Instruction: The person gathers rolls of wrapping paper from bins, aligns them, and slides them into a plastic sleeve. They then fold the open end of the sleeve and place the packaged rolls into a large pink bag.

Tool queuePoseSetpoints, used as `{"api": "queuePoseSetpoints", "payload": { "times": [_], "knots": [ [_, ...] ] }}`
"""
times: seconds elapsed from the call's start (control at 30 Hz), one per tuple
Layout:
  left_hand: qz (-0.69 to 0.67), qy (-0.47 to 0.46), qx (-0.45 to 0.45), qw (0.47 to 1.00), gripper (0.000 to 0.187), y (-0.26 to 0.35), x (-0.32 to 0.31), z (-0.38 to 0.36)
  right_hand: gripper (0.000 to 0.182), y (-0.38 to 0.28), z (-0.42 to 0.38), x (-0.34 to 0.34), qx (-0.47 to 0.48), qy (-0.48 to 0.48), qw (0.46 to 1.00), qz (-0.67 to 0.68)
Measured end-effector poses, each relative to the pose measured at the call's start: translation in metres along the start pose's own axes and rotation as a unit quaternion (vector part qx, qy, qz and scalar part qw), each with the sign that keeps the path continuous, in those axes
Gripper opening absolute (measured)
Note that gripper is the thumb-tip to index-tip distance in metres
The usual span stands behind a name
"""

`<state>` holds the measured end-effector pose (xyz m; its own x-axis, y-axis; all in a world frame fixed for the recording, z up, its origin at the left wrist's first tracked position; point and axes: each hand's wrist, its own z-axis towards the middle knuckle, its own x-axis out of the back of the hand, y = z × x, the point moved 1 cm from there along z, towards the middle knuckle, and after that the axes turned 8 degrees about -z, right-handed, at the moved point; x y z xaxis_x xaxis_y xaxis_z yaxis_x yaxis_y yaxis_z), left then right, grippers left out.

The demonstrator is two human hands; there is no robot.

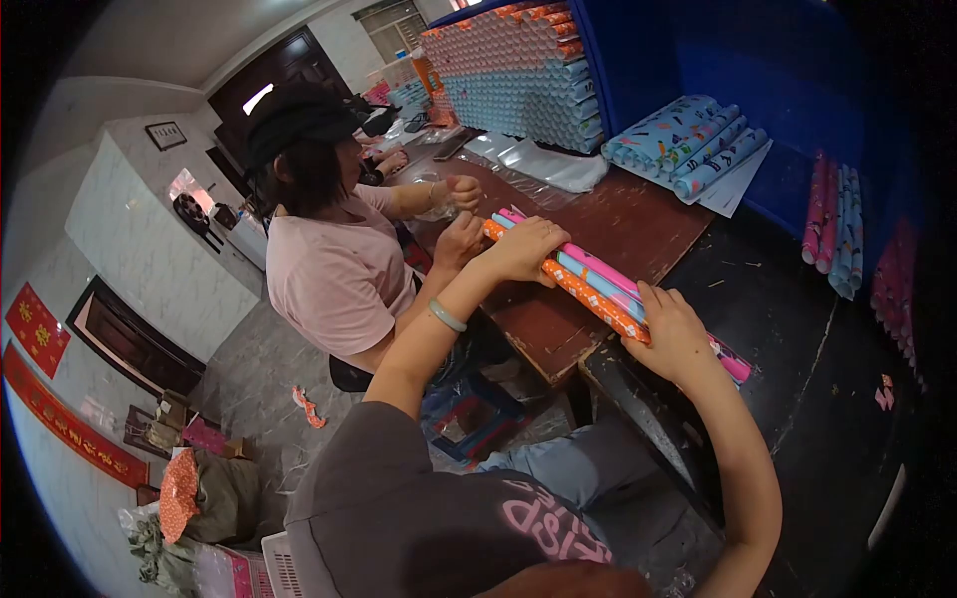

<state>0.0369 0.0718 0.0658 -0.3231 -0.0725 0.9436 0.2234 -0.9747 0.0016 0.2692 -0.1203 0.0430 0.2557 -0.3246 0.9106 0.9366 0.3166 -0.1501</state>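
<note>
A bundle of several rolled sheets of printed paper, in orange, light blue and pink, lies across both my hands, above the corner of the brown table. My left hand, below a wrist with a pale green bangle, wraps over the bundle towards its far end. Nearer its close end, my right hand grips it from above, with the fingers curled round the rolls. Pink and dark paper ends stick out past my right hand. The undersides of the rolls and some fingertips are hidden.
A co-worker in a pink shirt and dark cap sits at left, hands close to the bundle's far end. Stacked rolls stand behind clear plastic bags. Light blue rolls lie on white paper; more pink and blue rolls lie at right.
</note>
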Motion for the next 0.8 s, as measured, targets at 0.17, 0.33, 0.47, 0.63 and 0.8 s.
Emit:
{"api": "queuePoseSetpoints", "payload": {
  "times": [0.17,0.33,0.47,0.63,0.8],
  "knots": [
    [0.005,0.008,-0.007,1.000,0.068,-0.0017,0.0010,0.0010,0.072,-0.0021,0.0012,0.0009,-0.010,-0.009,1.000,-0.002],
    [0.008,-0.001,-0.003,1.000,0.067,-0.0042,-0.0008,0.0001,0.073,-0.0031,0.0014,0.0006,-0.007,-0.004,1.000,-0.003],
    [-0.003,0.000,-0.003,1.000,0.068,-0.0037,-0.0016,-0.0023,0.073,-0.0033,0.0019,-0.0016,-0.006,-0.004,1.000,-0.009],
    [-0.003,0.002,-0.008,1.000,0.069,-0.0060,-0.0022,-0.0027,0.073,-0.0032,0.0019,-0.0034,-0.006,0.000,1.000,-0.006],
    [-0.006,-0.007,-0.006,1.000,0.070,-0.0069,-0.0033,-0.0049,0.072,-0.0059,0.0024,-0.0021,-0.014,-0.010,1.000,0.000]
  ]
}}
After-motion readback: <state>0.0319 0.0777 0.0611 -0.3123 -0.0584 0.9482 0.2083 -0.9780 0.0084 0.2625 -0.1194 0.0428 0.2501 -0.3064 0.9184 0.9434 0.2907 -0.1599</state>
